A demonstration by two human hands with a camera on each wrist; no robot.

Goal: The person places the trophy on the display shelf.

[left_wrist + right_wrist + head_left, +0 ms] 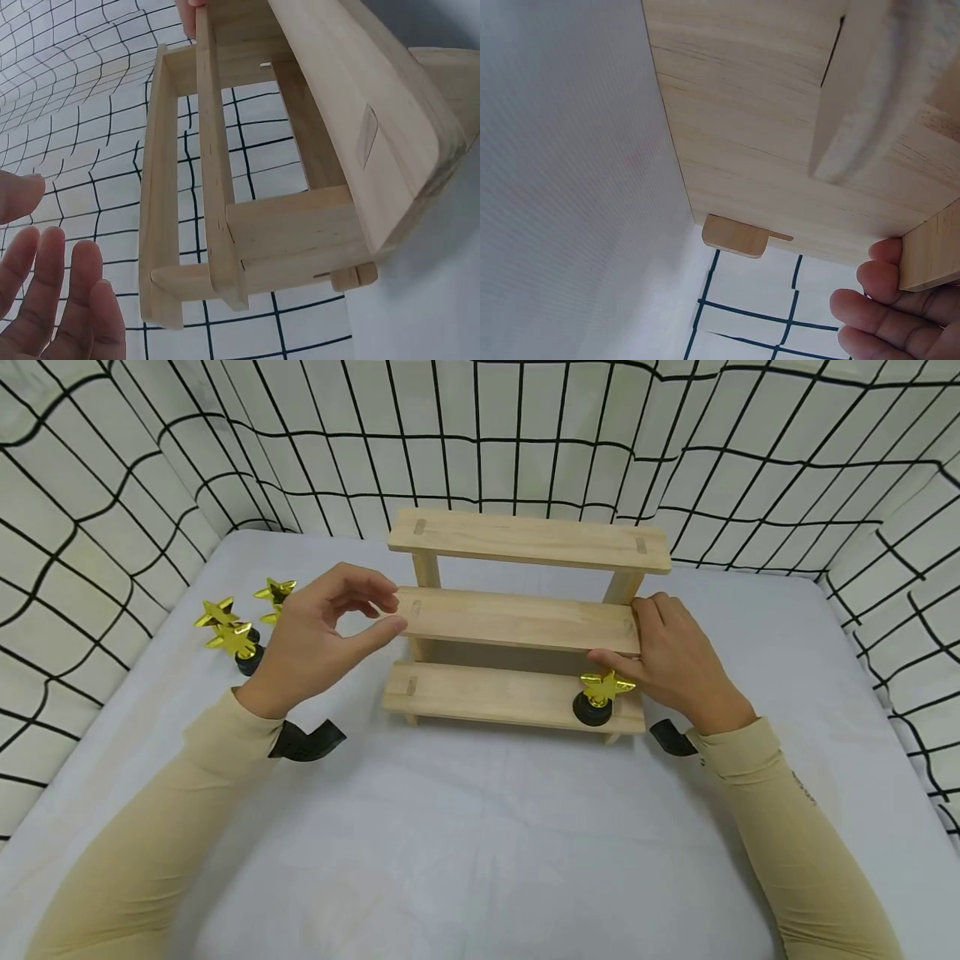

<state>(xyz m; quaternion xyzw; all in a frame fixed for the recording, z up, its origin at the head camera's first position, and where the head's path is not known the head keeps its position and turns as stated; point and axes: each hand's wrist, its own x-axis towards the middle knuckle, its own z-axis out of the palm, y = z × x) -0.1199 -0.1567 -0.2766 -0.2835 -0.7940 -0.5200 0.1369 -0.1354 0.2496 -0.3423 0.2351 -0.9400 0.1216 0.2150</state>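
Observation:
A three-tier wooden display shelf (517, 618) stands on the white cloth. My right hand (678, 660) grips the right end of its middle tier, thumb in front and fingers behind; in the right wrist view the fingers (881, 307) curl around the board's end. My left hand (322, 631) hovers at the middle tier's left end, fingers loosely bent and holding nothing; the left wrist view shows it (60, 292) apart from the wood. A gold star trophy (600, 693) with a round black base stands on the right end of the bottom tier.
Several more star trophies (234, 635) stand left of the shelf, partly behind my left hand. Black wire grid panels (480, 443) border the white-covered table (480, 843) at the back and both sides.

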